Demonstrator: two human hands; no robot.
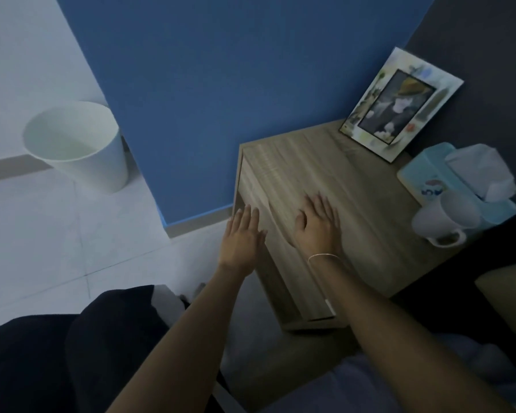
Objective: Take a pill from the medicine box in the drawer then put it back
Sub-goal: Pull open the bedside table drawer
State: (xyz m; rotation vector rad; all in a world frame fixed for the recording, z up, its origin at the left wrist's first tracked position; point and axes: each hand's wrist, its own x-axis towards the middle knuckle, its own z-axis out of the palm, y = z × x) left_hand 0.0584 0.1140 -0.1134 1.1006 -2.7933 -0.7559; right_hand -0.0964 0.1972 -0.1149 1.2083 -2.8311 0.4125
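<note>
A wooden bedside cabinet [355, 186] stands against the blue wall. Its drawer front [268, 263] faces left and looks closed, so the medicine box and pills are hidden. My left hand [242, 239] hovers with straight fingers in front of the drawer front, near the cabinet's top edge. My right hand [318, 225], with a thin bracelet at the wrist, lies flat with spread fingers over the cabinet top. Neither hand holds anything.
On the cabinet top stand a picture frame [399, 104] at the back, a blue tissue box [456, 177] and a white mug [444, 219] at the right. A white waste bin [78, 144] stands on the tiled floor at the left. My dark-clothed legs fill the lower left.
</note>
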